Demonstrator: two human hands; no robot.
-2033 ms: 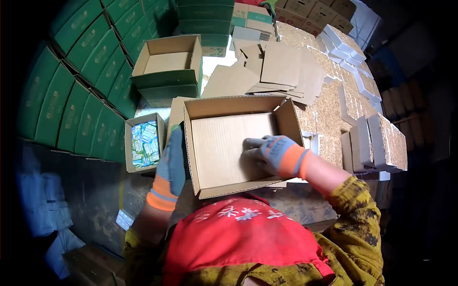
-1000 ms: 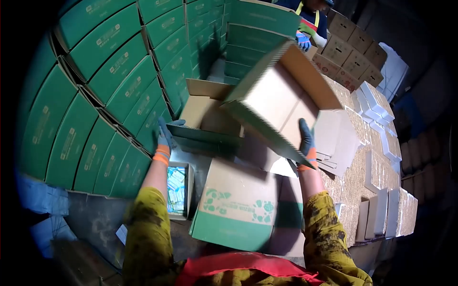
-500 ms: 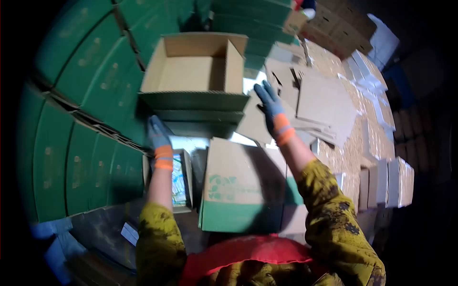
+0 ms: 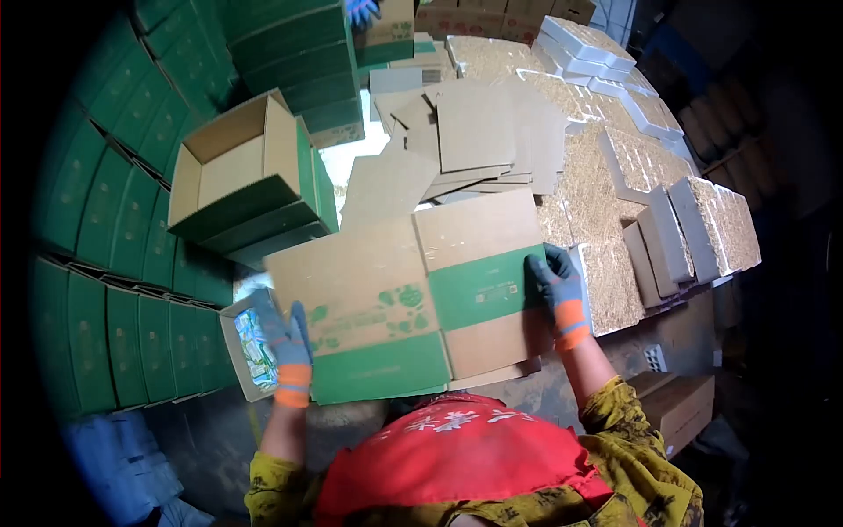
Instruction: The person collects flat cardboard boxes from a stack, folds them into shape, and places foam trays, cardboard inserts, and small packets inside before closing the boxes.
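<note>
A flattened cardboard box (image 4: 369, 299), brown with green bands and printed leaf shapes, is in front of me, its lower edge near my red apron. My right hand (image 4: 560, 285), in a grey glove with an orange cuff, grips its right edge. At the left edge, my left hand (image 4: 285, 338) has its thumb against the cardboard; this hand is slightly blurred and its other fingers are partly hidden. Just left of that hand lies a small open box (image 4: 235, 347) containing blue-and-green packets. An opened green carton (image 4: 255, 206) sits on another carton at the upper left.
Green cartons (image 4: 83, 325) are stacked along the left wall. Loose cardboard sheets (image 4: 474, 132) lie beyond the flattened box. Straw-coloured, white-edged blocks (image 4: 720, 224) fill the right side. Another person's gloved hand (image 4: 362, 10) shows at the top, beside stacked green cartons.
My right hand has come down from beside the open carton to the flattened box's right edge. My left hand has moved back to its left edge. The flattened box now lies turned and spread wider.
</note>
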